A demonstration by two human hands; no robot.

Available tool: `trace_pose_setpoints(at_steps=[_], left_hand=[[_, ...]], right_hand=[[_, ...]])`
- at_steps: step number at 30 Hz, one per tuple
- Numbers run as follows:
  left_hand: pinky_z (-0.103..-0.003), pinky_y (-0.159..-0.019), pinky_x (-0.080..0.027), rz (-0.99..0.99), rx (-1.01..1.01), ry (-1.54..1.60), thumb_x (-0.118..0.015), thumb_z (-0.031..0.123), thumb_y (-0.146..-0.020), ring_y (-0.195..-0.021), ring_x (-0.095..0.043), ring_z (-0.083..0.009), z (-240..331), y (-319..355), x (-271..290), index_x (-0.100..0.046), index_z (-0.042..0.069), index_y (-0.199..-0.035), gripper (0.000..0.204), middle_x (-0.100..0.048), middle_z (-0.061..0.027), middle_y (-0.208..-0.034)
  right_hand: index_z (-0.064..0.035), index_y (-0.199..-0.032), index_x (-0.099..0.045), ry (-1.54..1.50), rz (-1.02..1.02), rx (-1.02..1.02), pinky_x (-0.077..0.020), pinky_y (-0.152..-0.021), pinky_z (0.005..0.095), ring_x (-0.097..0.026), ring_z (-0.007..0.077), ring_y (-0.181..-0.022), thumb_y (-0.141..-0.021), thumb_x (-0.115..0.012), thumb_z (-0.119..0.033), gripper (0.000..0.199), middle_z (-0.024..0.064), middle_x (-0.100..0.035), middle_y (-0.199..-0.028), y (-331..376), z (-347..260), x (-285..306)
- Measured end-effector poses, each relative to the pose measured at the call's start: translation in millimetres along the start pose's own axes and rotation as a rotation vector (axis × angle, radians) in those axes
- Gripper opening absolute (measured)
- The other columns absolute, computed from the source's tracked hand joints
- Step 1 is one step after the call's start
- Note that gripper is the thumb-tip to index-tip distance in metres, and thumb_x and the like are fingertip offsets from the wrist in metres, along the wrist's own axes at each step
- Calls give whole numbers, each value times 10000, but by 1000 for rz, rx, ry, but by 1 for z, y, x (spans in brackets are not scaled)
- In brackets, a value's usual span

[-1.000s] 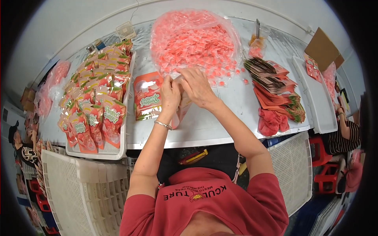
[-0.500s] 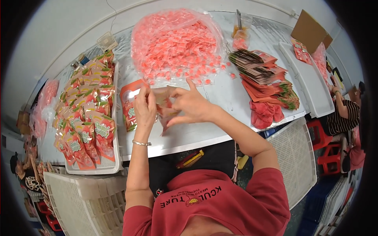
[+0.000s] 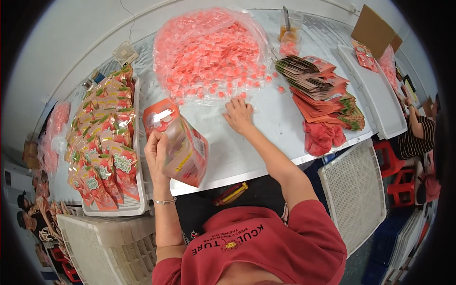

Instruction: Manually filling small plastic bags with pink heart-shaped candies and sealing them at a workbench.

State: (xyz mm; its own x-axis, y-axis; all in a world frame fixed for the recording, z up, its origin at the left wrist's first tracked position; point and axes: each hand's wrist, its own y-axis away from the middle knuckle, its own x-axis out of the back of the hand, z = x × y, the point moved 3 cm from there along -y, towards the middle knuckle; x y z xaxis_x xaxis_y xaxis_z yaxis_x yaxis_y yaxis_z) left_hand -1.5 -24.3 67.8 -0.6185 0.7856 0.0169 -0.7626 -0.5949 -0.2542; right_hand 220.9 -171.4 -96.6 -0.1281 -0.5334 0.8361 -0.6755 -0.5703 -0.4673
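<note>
Since the earlier frames the two hands have separated: they were together over one pouch at the middle of the surface, and now the right hand has gone forward while the left has drawn the pouch back toward the near edge. Largest item is the long white surface (image 3: pixel 266 137), running left to right across the view. On its far middle lies a wide clear plastic sheet heaped with small pink wrapped candies (image 3: pixel 211 54), with loose pieces scattered along its near edge. At the left stands a white rectangular tray (image 3: pixel 137 202) filled with overlapping rows of filled red and green printed pouches (image 3: pixel 102 149). To the right of the heap lies a fanned stack of flat empty red pouches (image 3: pixel 323 90), and beyond it a second white tray (image 3: pixel 380 102) at the right end. A white perforated crate (image 3: pixel 107 244) sits below the near left edge. The red stand-up pouch with a clear window (image 3: pixel 183 147) is held tilted above the near left part of the surface, just right of the filled tray. The left hand (image 3: pixel 157 154) is closed around its left side, thumb and fingers gripping it. The right hand (image 3: pixel 239 114) rests spread and palm down on the surface at the near edge of the candy heap, fingertips touching loose candies; whether it has hold of any cannot be told.
</note>
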Motion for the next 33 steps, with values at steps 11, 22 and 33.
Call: trace_pose_setpoints(at_steps=[11,22,33], left_hand=[[-178,-550,-247,-16,-8,-26,-491,104,-901,-621,-291,-19,11,11,8,-415,68,-697,220,-368,70,-656],[-175,-541,-247,-36,-31,-50,-520,109,-902,-617,-297,-14,19,21,4,-411,66,-693,239,-378,75,-655],[-171,-543,-320,45,-76,-43,-525,108,-895,-600,-358,-18,9,27,37,-413,85,-701,225,-424,56,-666]], right_hand=[[-30,-967,-597,260,-113,-263,-443,-831,452,-486,352,-1063,-764,-514,-36,219,153,-544,-1102,2,164,56],[-120,-974,-659,-167,-12,-13,-441,-806,438,-541,308,-980,-760,-575,-83,233,110,-603,-1020,-21,84,55],[-173,-1223,-541,-38,-379,46,-224,-970,653,-282,372,-1283,-752,-600,-526,592,87,-348,-1398,14,4,39]])
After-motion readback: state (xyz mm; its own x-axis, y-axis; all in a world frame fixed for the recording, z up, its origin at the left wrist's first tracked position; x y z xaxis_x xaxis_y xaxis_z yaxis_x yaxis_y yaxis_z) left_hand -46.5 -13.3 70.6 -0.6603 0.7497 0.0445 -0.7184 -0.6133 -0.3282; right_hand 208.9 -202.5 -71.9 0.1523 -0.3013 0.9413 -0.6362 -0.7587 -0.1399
